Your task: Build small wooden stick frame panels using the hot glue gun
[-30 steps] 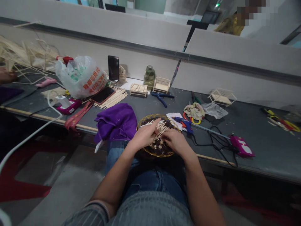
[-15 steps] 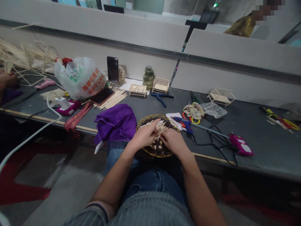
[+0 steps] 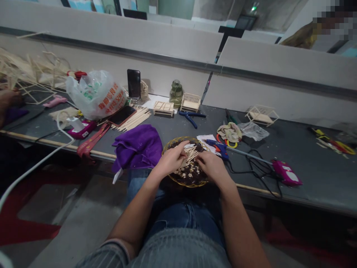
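A round woven basket with a gold rim (image 3: 192, 185) sits at the table's front edge, above my lap. In its dark inside lie short thin wooden sticks (image 3: 192, 153) and, nearer me, many small pale wooden pieces (image 3: 189, 172). My left hand (image 3: 173, 158) reaches in from the left, with thumb and fingers curled around the left ends of the sticks. Over the basket's right side is my right hand (image 3: 211, 163), fingers pinched together; whatever is between them is too small or hidden to make out.
A purple cloth (image 3: 138, 146) lies left of the basket; a blue glue gun (image 3: 219, 147) lies right. Behind are blue pliers (image 3: 191, 117), small stick-built furniture (image 3: 163, 108), a green bottle (image 3: 176, 93) and a phone (image 3: 134, 84). Another person's hand (image 3: 9, 99) is far left.
My right hand has moved slightly right, away from my left hand, uncovering more sticks and small pieces in the basket. My left hand stays almost where it was.
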`<state>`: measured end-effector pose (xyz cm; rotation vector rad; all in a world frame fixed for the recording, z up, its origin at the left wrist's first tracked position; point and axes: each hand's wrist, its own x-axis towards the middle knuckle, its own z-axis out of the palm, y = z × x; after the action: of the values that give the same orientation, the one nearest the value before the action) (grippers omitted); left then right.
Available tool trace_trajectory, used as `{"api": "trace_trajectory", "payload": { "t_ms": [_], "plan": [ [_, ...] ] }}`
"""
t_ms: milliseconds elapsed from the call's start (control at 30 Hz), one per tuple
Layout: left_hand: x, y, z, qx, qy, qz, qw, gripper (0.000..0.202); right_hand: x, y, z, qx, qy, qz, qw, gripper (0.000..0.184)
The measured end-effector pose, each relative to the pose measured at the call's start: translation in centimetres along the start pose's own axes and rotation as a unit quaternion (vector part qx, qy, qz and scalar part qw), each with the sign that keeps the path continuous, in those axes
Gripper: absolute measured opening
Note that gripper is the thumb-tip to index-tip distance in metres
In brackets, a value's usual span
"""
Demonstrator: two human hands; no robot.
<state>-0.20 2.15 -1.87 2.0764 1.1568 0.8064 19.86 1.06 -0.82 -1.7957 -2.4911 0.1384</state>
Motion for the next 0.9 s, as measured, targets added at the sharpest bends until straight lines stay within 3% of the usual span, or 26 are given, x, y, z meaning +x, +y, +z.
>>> {"api": "trace_trajectory", "payload": {
  "t_ms": [433, 667, 900],
  "plan": [
    [0.1, -0.2, 0.3, -0.009, 0.024, -0.015, 1.000, 0.062, 0.0, -2.3, 0.5, -0.020, -0.016, -0.026, 0.999, 0.021],
    [0.1, 0.0, 0.1, -0.027, 0.032, -0.007, 0.999, 0.062, 0.0, -1.7, 0.2, -0.024, 0.012, -0.015, 1.000, 0.021],
    [0.1, -0.1, 0.2, -0.011, 0.024, -0.017, 0.999, 0.061, 0.1, -2.3, 0.2, -0.039, -0.013, -0.024, 0.999, 0.020]
  ]
}}
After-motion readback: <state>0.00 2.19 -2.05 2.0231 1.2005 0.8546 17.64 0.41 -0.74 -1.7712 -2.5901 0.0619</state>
